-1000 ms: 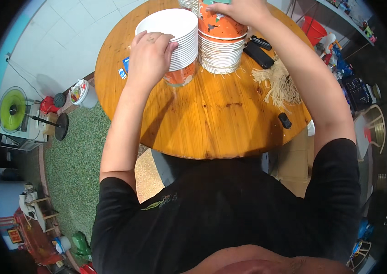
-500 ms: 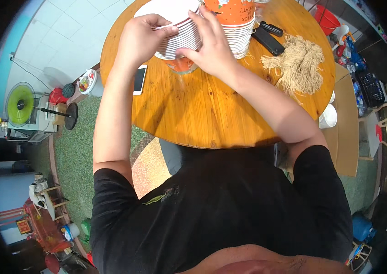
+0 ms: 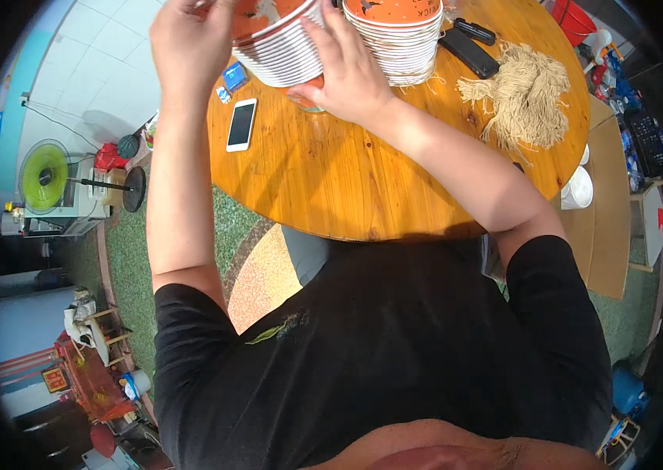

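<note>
My left hand is raised at the top edge, with its fingertips partly cut off. It is closed at an orange printed paper bucket, which shows above the white rims of a bucket stack; its upper part is out of view. My right hand holds the stack from its right side, fingers along the rims and thumb low near the orange wall below them. Close by on the right stands a second stack of paper buckets, orange at the top with white rims underneath.
On the round wooden table lie a white phone, a small blue packet, a black case and a bundle of beige string. White containers and cardboard are past the right edge. A green fan stands left.
My left hand has moved up and left from the stack's rim. Orange printing now shows where the white inside of the top bucket was. My right hand still holds the stack.
</note>
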Demonstrator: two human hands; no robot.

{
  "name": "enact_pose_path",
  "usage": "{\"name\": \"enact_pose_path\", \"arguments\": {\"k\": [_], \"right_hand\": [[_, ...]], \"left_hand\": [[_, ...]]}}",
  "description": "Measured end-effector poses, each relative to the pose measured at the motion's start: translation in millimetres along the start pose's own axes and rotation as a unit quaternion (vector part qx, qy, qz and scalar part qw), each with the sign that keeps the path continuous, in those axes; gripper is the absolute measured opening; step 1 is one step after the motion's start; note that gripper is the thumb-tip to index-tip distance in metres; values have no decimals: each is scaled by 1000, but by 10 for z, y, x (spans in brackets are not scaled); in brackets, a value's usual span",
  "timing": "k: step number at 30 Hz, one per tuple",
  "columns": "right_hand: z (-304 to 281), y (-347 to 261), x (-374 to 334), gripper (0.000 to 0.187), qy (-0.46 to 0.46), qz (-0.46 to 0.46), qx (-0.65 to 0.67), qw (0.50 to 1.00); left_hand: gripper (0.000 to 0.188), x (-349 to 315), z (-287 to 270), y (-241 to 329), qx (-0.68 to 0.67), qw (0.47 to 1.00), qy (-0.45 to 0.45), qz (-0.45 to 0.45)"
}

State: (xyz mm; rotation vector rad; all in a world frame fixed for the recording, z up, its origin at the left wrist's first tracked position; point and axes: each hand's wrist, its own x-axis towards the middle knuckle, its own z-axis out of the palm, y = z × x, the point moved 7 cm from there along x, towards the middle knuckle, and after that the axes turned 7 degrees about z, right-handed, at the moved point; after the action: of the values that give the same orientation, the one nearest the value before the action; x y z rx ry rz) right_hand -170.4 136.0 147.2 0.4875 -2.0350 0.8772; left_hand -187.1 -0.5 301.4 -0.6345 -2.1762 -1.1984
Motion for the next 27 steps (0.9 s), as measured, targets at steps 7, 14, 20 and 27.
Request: {"name": "enact_pose_path", "arguments": {"k": [7,14,20,27], "right_hand": [[-40,-24,-90,116,-3,26,-21,999],[-1012,367,-1070,22,-59,162,-30,985],[-1992,1286,-1494,10,-144,166,-196,956],[-1839,1595,-1203,25,-334,130,-277,891]], "left_hand": [[18,-115,-975,581,73,827,212,515],[31,-1467,-426,864,235,861,-97,441],[23,-2234,317,193,106,928,-165,317],[23,-2450,613,-220,73,942,-190,267]]}}
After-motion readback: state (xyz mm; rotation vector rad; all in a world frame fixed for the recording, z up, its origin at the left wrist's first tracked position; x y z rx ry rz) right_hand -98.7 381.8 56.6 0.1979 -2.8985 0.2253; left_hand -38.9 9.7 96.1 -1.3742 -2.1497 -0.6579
